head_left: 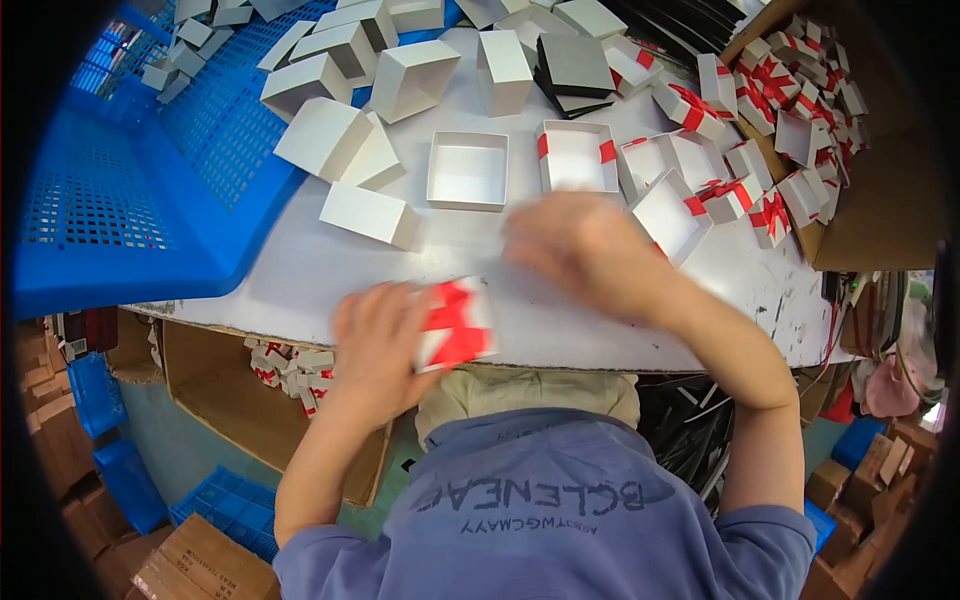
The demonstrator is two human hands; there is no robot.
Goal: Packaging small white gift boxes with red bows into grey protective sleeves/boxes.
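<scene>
My left hand [375, 340] is closed on a small white gift box with a red ribbon bow [460, 322], close to the table's near edge. To the right, my right hand [585, 240] hovers over the table, its fingers curled and smeared by motion, so what they hold, if anything, does not show. Just beyond it lies a white box part with a red ribbon band [578, 165], its hollow side up. Beside that, to the left, sits a plain white open box [468, 172]. Another plain white box [370, 214] rests on its side nearer my left hand.
A blue plastic basket [130, 270] overhangs the table's left side. Plain white boxes [415, 80] and dark grey square pads [575, 65] lie at the back. Ribboned boxes [685, 165] crowd the right, beside a full carton [880, 215]. Another carton [220, 400] stands below the near edge.
</scene>
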